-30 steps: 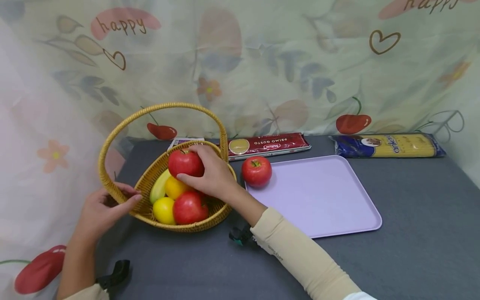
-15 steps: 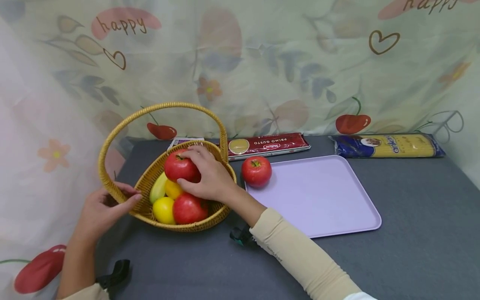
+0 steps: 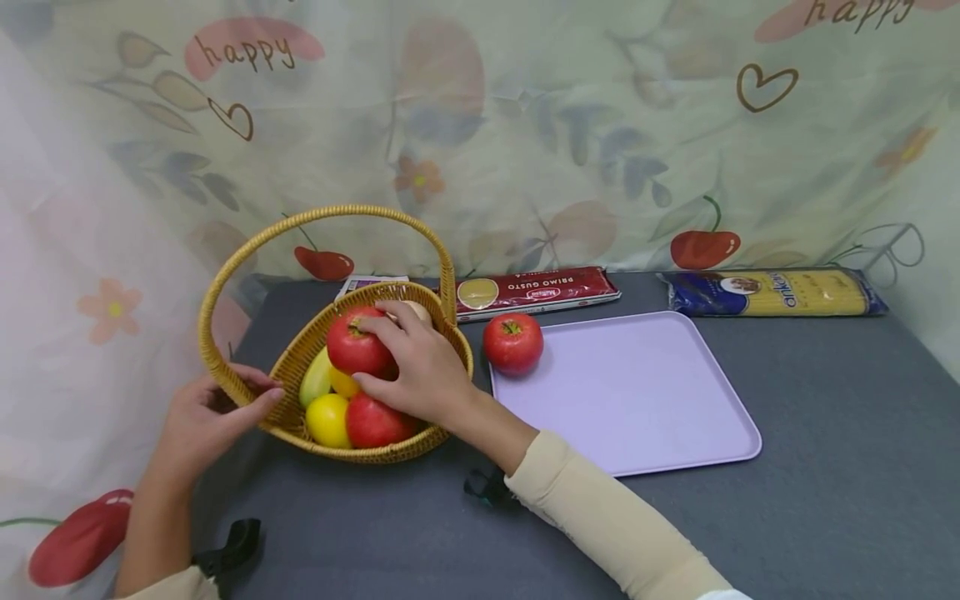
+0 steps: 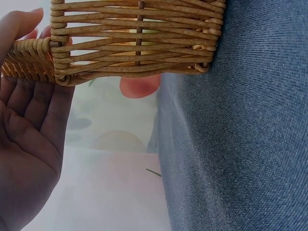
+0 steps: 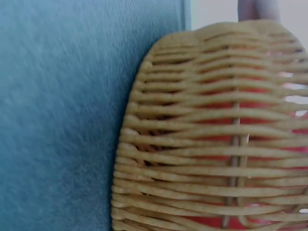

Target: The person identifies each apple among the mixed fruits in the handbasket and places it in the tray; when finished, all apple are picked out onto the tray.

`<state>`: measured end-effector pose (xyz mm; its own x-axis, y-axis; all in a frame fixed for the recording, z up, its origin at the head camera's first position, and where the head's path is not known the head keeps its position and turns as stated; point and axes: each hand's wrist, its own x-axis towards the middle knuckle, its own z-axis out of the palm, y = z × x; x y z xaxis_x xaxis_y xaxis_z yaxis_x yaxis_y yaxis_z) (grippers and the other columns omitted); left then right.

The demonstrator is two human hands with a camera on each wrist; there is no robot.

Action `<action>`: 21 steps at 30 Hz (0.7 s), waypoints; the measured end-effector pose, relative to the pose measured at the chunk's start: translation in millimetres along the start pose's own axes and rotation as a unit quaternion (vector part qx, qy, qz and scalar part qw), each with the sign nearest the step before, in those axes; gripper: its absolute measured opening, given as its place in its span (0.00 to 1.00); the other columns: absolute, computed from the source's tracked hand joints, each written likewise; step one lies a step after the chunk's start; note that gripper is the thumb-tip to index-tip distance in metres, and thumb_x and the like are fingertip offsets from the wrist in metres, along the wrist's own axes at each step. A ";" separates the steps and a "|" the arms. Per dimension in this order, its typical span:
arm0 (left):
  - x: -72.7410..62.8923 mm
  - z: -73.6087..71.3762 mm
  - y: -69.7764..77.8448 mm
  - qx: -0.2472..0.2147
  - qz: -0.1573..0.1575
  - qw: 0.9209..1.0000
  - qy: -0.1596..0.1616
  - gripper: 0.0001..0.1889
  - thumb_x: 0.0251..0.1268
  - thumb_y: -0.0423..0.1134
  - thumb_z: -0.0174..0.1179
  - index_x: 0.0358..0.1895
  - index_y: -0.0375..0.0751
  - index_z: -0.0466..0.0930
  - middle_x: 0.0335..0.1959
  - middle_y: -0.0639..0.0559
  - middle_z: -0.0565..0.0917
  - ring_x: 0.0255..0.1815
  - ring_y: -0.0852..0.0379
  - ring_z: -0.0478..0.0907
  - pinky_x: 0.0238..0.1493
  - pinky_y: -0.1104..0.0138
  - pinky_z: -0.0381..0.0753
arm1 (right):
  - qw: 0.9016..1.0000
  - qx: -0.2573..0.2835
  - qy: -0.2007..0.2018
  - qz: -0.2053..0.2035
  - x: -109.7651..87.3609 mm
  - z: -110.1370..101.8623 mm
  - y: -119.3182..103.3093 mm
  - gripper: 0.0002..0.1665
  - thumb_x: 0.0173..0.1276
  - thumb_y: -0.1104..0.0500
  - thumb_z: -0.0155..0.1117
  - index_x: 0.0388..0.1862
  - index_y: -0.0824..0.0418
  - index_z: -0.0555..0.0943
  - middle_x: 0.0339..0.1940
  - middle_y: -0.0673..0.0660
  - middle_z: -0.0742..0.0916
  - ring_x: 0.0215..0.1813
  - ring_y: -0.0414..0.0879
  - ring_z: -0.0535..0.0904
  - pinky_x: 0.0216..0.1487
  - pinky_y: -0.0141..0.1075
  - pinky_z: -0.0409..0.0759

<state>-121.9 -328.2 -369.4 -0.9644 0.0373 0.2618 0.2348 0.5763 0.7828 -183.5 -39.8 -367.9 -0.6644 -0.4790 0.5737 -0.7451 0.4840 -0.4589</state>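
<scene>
In the head view my left hand [image 3: 217, 421] grips the wicker basket [image 3: 300, 442] where its arched handle meets the left rim. The left wrist view shows the thumb on one side of the wicker [image 4: 139, 43] and the fingers on the other. My right hand [image 3: 427, 367] holds a red apple [image 3: 356, 346] on top of the fruit, fingers over its right side and thumb low. Under and around that apple lie a second red apple [image 3: 375, 423], a yellow lemon-like fruit [image 3: 327, 421], a partly covered orange fruit [image 3: 344, 383] and a long pale-green fruit [image 3: 317, 379]. The right wrist view shows only basket weave [image 5: 207, 134].
Another red apple [image 3: 513, 343] sits at the left corner of a lilac tray [image 3: 630, 400]. Behind are a red pasta packet [image 3: 540, 289] and a yellow-and-blue spaghetti packet [image 3: 780, 293]. A pale round thing [image 3: 412, 312] shows inside the basket behind my right fingers.
My right hand has moved the apple slightly left and down onto the other fruit. The pale round thing behind my fingers has come into view. My left hand has stayed put.
</scene>
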 end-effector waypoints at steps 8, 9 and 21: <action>-0.4 -0.6 0.0 0.002 -0.001 1.000 -0.001 0.11 0.64 0.31 0.69 0.47 0.33 0.82 0.35 0.56 0.87 0.29 0.59 0.82 0.32 0.72 0.83 | 0.999 0.036 0.022 -0.022 -11.4 -8.8 -8.6 0.32 0.60 0.48 0.75 0.62 0.55 0.78 0.67 0.58 0.74 0.61 0.48 0.74 0.57 0.37 0.79; -0.2 -0.5 -0.1 0.003 0.000 1.000 0.000 0.11 0.63 0.31 0.69 0.47 0.33 0.82 0.35 0.57 0.87 0.29 0.59 0.82 0.32 0.72 0.83 | 0.999 0.037 0.024 -0.024 -12.4 -9.9 -9.3 0.32 0.60 0.48 0.75 0.62 0.55 0.78 0.67 0.58 0.74 0.61 0.48 0.74 0.58 0.37 0.78; 0.0 -0.4 1.3 -0.003 0.001 1.000 0.001 0.11 0.63 0.30 0.69 0.46 0.33 0.82 0.35 0.60 0.87 0.29 0.60 0.82 0.32 0.72 0.83 | 0.997 0.035 0.045 -0.055 -26.8 -24.3 -16.0 0.31 0.58 0.49 0.76 0.59 0.56 0.79 0.66 0.57 0.74 0.63 0.46 0.72 0.59 0.35 0.77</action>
<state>-121.5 -327.7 -368.1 -0.9639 0.0368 0.2639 0.2370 0.5712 0.7859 -152.4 -16.9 -359.5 -0.5727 -0.4572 0.6804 -0.8176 0.3784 -0.4340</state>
